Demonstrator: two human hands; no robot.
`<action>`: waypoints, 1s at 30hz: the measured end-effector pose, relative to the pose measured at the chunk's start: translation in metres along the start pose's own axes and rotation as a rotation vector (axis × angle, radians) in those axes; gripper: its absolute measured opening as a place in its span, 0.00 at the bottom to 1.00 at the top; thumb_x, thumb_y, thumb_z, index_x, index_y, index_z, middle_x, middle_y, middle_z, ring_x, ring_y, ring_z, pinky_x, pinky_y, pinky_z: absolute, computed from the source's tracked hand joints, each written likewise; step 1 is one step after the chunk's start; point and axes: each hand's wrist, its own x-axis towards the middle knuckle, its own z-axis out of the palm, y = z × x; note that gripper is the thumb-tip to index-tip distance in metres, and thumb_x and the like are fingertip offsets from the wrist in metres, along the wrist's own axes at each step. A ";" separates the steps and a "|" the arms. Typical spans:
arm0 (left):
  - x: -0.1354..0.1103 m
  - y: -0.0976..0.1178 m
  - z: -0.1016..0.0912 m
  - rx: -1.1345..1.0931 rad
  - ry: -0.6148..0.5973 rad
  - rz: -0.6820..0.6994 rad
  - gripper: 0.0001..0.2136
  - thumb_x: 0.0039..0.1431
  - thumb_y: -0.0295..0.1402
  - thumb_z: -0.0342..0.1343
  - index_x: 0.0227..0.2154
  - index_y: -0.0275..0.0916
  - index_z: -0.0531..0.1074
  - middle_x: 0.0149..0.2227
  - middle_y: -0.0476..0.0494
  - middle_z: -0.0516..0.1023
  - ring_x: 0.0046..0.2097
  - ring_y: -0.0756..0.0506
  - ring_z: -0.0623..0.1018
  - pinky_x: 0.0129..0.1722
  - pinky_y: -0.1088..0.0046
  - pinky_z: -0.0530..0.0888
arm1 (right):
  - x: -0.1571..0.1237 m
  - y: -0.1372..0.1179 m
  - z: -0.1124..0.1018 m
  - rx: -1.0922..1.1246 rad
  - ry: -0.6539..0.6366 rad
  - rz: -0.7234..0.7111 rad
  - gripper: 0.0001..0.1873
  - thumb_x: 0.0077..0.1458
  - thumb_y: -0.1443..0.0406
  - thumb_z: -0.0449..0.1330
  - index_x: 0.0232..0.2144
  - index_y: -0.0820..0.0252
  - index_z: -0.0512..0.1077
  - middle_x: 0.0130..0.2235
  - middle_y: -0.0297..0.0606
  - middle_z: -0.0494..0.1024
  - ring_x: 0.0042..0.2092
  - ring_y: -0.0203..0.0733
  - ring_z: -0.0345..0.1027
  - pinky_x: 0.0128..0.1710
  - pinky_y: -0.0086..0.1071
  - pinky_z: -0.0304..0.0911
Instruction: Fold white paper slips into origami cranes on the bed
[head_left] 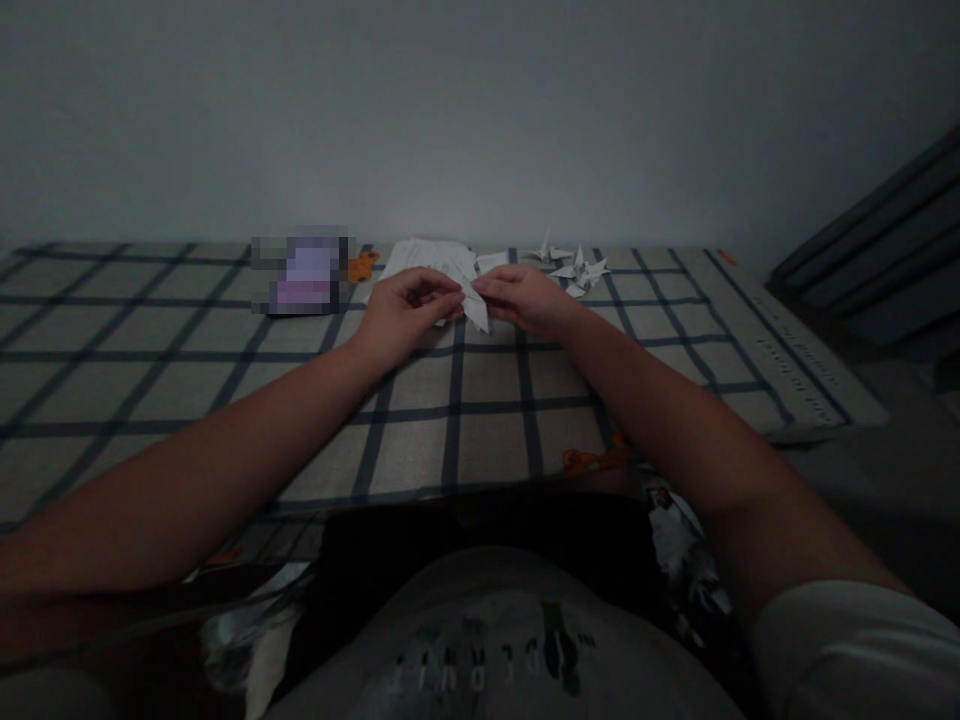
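Note:
Between my two hands is a piece of folded white paper (475, 309) with pointed ends, held just above the checked tablecloth. My left hand (414, 305) pinches it from the left with thumb and fingertips. From the right, my right hand (527, 299) grips its other side, fingers closed. Just behind my hands lies a stack of white paper sheets (427, 252), partly covered by my left hand. Several folded paper cranes (583, 270) rest on the cloth, to the right of and beyond my right hand.
A blurred-out phone-like object (307, 275) with a purple screen lies left of the paper. The checked tablecloth (487, 440) covers the table, whose near edge is in front of my body. A pale wall (465, 120) rises behind. Crumpled white material (679, 545) sits below the table edge at right.

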 end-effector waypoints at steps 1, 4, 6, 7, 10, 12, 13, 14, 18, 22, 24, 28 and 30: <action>0.000 0.001 0.000 0.009 0.007 0.003 0.06 0.53 0.30 0.67 0.32 0.39 0.75 0.30 0.48 0.80 0.32 0.48 0.81 0.38 0.69 0.80 | -0.001 -0.001 0.000 -0.003 0.002 0.002 0.11 0.51 0.62 0.73 0.30 0.62 0.77 0.32 0.35 0.81 0.36 0.33 0.75 0.40 0.25 0.71; -0.001 0.001 0.001 -0.001 0.021 0.015 0.07 0.53 0.30 0.66 0.34 0.39 0.76 0.32 0.48 0.80 0.32 0.47 0.81 0.38 0.67 0.81 | -0.002 -0.002 0.002 0.003 0.010 0.008 0.13 0.50 0.61 0.74 0.31 0.62 0.77 0.33 0.36 0.81 0.37 0.33 0.75 0.42 0.25 0.72; -0.001 0.000 0.001 -0.033 0.034 0.025 0.08 0.51 0.29 0.67 0.34 0.40 0.75 0.31 0.48 0.81 0.31 0.48 0.81 0.37 0.68 0.81 | -0.001 -0.002 0.003 0.018 0.007 0.006 0.14 0.49 0.60 0.74 0.32 0.62 0.77 0.33 0.37 0.81 0.38 0.34 0.75 0.42 0.26 0.72; -0.001 0.000 0.001 -0.043 0.038 0.033 0.08 0.50 0.28 0.67 0.33 0.40 0.75 0.31 0.49 0.81 0.31 0.48 0.81 0.36 0.69 0.81 | -0.001 -0.001 0.003 0.029 0.003 0.005 0.15 0.48 0.59 0.75 0.32 0.62 0.76 0.34 0.37 0.81 0.38 0.34 0.75 0.42 0.27 0.72; -0.002 0.000 0.000 0.008 0.039 0.061 0.05 0.52 0.30 0.66 0.32 0.40 0.76 0.31 0.48 0.81 0.32 0.48 0.81 0.38 0.69 0.80 | 0.000 0.001 0.002 0.066 -0.017 0.005 0.15 0.48 0.60 0.75 0.32 0.62 0.76 0.35 0.37 0.82 0.38 0.35 0.76 0.43 0.27 0.73; -0.003 0.001 0.000 0.074 0.033 0.072 0.04 0.54 0.32 0.65 0.32 0.40 0.78 0.32 0.47 0.82 0.33 0.48 0.81 0.39 0.69 0.80 | 0.001 0.002 0.001 0.089 -0.037 0.003 0.15 0.48 0.60 0.74 0.33 0.62 0.75 0.35 0.37 0.82 0.39 0.35 0.76 0.43 0.27 0.73; -0.004 0.001 0.000 0.095 0.033 0.074 0.04 0.55 0.32 0.65 0.33 0.40 0.79 0.33 0.46 0.82 0.33 0.48 0.81 0.39 0.69 0.80 | 0.002 0.003 0.001 0.090 -0.044 -0.001 0.14 0.49 0.61 0.74 0.33 0.62 0.75 0.35 0.37 0.81 0.39 0.35 0.76 0.43 0.27 0.73; -0.005 0.001 -0.001 0.108 0.031 0.071 0.05 0.55 0.33 0.65 0.34 0.40 0.80 0.34 0.46 0.82 0.34 0.48 0.82 0.39 0.70 0.80 | 0.002 0.003 0.000 0.082 -0.047 -0.008 0.14 0.50 0.61 0.73 0.33 0.62 0.75 0.35 0.36 0.81 0.39 0.35 0.76 0.43 0.27 0.73; -0.005 0.000 -0.001 0.109 0.021 0.034 0.07 0.55 0.33 0.66 0.37 0.40 0.81 0.35 0.45 0.83 0.35 0.47 0.82 0.41 0.69 0.80 | 0.002 0.004 0.000 0.008 -0.025 -0.028 0.14 0.52 0.59 0.72 0.32 0.62 0.73 0.33 0.35 0.79 0.37 0.34 0.74 0.42 0.28 0.72; -0.006 0.001 -0.002 0.141 0.021 0.047 0.08 0.54 0.35 0.67 0.37 0.40 0.83 0.37 0.44 0.85 0.37 0.46 0.82 0.43 0.69 0.80 | 0.002 0.004 -0.001 -0.011 -0.025 -0.033 0.15 0.51 0.59 0.72 0.32 0.62 0.73 0.32 0.35 0.78 0.37 0.34 0.74 0.40 0.27 0.71; -0.007 0.003 -0.002 0.165 0.037 0.041 0.08 0.54 0.36 0.68 0.36 0.41 0.83 0.39 0.43 0.85 0.39 0.45 0.83 0.42 0.69 0.80 | 0.003 0.005 -0.001 -0.021 -0.022 -0.048 0.16 0.51 0.58 0.72 0.31 0.62 0.72 0.32 0.34 0.78 0.36 0.33 0.73 0.39 0.27 0.70; -0.008 0.006 0.000 0.180 0.053 0.009 0.11 0.50 0.39 0.70 0.35 0.40 0.84 0.36 0.43 0.85 0.37 0.45 0.82 0.40 0.69 0.79 | 0.004 0.006 0.000 -0.142 0.013 -0.109 0.16 0.52 0.58 0.71 0.28 0.62 0.71 0.27 0.31 0.74 0.30 0.31 0.68 0.32 0.25 0.65; -0.007 0.006 0.000 0.188 0.065 -0.006 0.11 0.48 0.39 0.71 0.33 0.40 0.83 0.34 0.44 0.85 0.34 0.46 0.81 0.37 0.70 0.79 | 0.004 0.007 0.000 -0.210 0.010 -0.143 0.17 0.51 0.57 0.72 0.27 0.62 0.72 0.26 0.31 0.74 0.29 0.31 0.67 0.31 0.25 0.65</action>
